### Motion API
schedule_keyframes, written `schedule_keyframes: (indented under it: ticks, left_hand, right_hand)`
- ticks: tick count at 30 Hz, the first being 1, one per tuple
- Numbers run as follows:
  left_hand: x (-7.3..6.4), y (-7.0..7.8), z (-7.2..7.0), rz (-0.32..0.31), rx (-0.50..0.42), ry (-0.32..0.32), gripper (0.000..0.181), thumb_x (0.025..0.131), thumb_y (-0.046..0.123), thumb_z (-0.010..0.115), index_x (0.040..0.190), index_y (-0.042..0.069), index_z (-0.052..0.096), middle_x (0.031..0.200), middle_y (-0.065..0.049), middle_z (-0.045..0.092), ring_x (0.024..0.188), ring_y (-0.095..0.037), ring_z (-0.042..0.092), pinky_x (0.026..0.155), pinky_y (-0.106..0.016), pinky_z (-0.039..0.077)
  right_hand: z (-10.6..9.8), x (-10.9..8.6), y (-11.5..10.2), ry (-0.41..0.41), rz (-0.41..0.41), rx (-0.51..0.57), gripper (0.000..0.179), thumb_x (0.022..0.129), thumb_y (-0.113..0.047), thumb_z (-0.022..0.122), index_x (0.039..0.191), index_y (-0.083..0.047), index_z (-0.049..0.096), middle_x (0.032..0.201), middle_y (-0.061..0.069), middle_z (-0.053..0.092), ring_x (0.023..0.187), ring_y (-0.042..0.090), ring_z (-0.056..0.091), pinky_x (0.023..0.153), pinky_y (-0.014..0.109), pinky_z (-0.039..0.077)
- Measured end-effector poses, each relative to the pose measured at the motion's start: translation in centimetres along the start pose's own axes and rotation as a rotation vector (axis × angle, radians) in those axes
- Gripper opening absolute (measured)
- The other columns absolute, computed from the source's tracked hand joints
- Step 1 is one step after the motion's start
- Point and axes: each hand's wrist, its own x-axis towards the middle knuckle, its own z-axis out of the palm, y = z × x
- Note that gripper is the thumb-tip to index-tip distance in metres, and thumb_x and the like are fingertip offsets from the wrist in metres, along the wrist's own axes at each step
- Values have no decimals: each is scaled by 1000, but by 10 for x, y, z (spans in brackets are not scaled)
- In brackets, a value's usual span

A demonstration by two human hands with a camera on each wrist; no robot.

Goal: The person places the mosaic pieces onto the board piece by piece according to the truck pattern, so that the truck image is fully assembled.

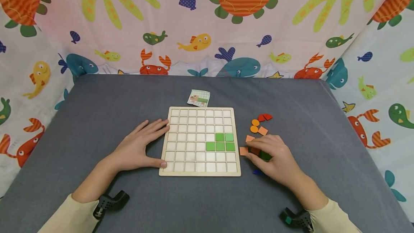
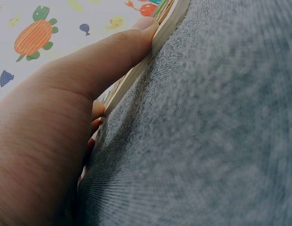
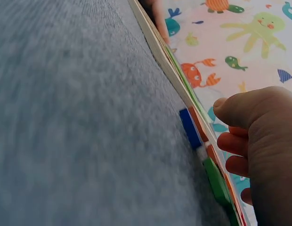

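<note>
A wooden grid board (image 1: 191, 172) lies on the table, with several green squares (image 1: 220, 146) set in its right-hand cells. My left hand (image 1: 137, 150) rests against the board's left edge, fingers spread, thumb at the lower corner. Beyond the right edge, my right hand (image 1: 276, 155) hovers over loose pieces with thumb and fingers apart. Nearest its fingertips are light orange squares (image 1: 243, 151). A dark green piece (image 1: 266, 156) and a blue piece (image 1: 257, 172) are partly hidden beneath it. In the right wrist view no piece shows between thumb and fingers.
Orange circles (image 1: 254, 129), an orange square (image 1: 263, 131) and red pieces (image 1: 265, 117) lie farther back on the right. A small printed card (image 1: 198, 98) touches the board's far edge. Grey cloth (image 1: 136, 96) covers the table, and a sea-animal curtain (image 1: 194, 21) hangs around it.
</note>
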Motion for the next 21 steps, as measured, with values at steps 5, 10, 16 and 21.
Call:
schedule_keyframes:
  ticks: [5, 10, 16, 21]
  left_hand:
    - [-4, -1, 0, 4, 4, 10, 121, 81, 84, 78, 174, 21, 33, 181, 3, 23, 168, -26, 17, 136, -50, 3]
    - [-6, -3, -2, 3, 1, 5, 121, 81, 83, 78, 174, 20, 33, 181, 2, 23, 168, -26, 17, 136, -50, 3]
    - [0, -3, -3, 17, 5, 0, 121, 82, 86, 75, 175, 21, 31, 182, 4, 21, 168, -25, 16, 137, -49, 2]
    - [1, -3, -2, 15, -7, -12, 122, 82, 86, 75, 175, 21, 31, 182, 4, 21, 168, -25, 15, 137, -49, 2]
  right_hand:
    - [-6, -7, 2, -5, 0, 18, 36, 82, -5, 93, 116, -9, 84, 107, -4, 81, 106, 19, 71, 105, 29, 44]
    - [-12, -16, 5, -3, 22, -3, 41, 80, -3, 92, 120, -9, 84, 115, -1, 81, 112, 23, 71, 111, 23, 41]
    - [-26, -25, 9, 5, 50, -28, 46, 79, 2, 88, 123, -10, 83, 118, -1, 79, 113, 19, 68, 110, 22, 39]
    - [-31, -33, 13, -35, 97, -38, 45, 83, 3, 84, 126, -10, 82, 120, -1, 79, 116, 18, 67, 112, 22, 38]
